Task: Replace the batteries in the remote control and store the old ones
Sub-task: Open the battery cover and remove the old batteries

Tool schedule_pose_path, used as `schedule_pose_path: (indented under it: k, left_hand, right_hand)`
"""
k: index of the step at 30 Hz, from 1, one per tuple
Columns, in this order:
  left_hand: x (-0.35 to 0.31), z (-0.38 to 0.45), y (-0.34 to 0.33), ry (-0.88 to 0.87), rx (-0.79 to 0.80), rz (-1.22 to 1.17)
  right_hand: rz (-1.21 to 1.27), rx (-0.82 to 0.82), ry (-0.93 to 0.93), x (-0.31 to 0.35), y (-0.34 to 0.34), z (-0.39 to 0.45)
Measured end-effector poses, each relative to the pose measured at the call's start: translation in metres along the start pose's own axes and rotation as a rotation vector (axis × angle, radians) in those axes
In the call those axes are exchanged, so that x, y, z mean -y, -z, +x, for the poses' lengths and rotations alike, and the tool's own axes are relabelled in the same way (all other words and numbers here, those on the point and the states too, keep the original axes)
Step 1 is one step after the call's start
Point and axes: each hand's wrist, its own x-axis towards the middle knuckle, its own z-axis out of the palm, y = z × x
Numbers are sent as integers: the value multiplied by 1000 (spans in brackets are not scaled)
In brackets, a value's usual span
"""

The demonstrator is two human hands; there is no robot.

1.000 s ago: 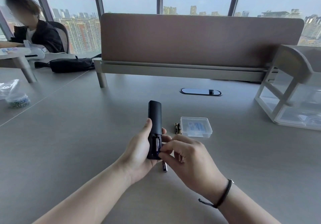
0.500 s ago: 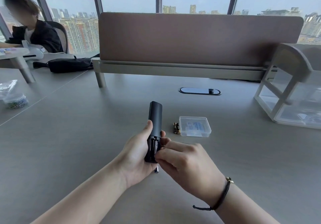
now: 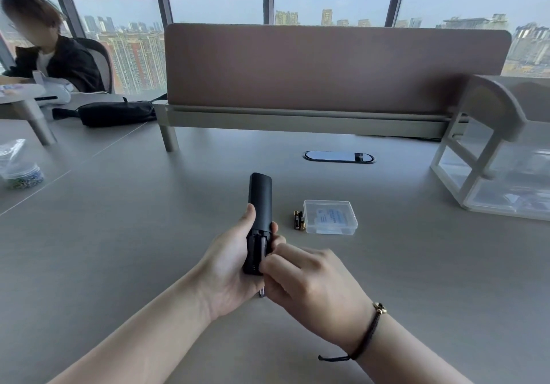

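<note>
Cradling the remote control (image 3: 259, 205) lengthwise, pointing away, the left hand (image 3: 230, 264) wrapped it; right hand (image 3: 309, 282) fingertips (image 3: 268, 264) pinched at its open near-end battery bay, contents unclear.

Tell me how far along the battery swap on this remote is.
Done: the remote has its battery bay uncovered, so the cover is off.
In hand: the left hand holds the remote while the right hand works at the bay; a battery end shows just below.
Left: two batteries lie beside the shut clear box; nothing is stored, and the cover is not back on.
</note>
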Motion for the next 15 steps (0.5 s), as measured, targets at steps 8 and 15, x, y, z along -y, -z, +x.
schedule_pose_path:
  k: [8, 15]
  left_hand:
    - [5, 4, 0, -163, -47, 87]
    - [6, -1, -4, -205, -15, 120]
  right_hand:
    - [38, 78, -22, 3, 1, 0]
    - [79, -12, -97, -2, 2, 1]
